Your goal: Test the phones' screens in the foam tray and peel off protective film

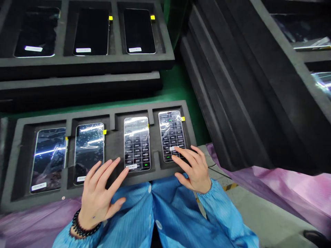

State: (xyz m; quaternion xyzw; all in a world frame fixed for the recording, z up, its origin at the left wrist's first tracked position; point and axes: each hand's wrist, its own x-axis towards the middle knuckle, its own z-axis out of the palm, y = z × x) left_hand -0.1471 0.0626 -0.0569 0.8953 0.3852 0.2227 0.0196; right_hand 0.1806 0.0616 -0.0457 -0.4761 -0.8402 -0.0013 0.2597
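Note:
A black foam tray point(113, 148) lies in front of me with several smartphones in its recesses. My right hand point(193, 168) has its fingers spread over the lower end of the rightmost smartphone point(170, 132), whose lit screen shows a grid of labels with green marks. Next to it, a second smartphone point(137, 137) shows a similar grid, with a white label near its bottom. My left hand point(100, 189), fingers spread, reaches to that phone's lower left corner. Left of it lie a dark-screened smartphone point(89, 148) and another smartphone point(49, 158). Neither hand grips anything.
Behind, a stacked foam tray point(103, 62) carries three dark phones with yellow tabs. Tilted black foam trays point(227, 69) rise at the right. Green surface point(178, 86) shows between them. Purple-pink cloth point(289, 193) hangs at the lower right, above a grey floor point(253, 220).

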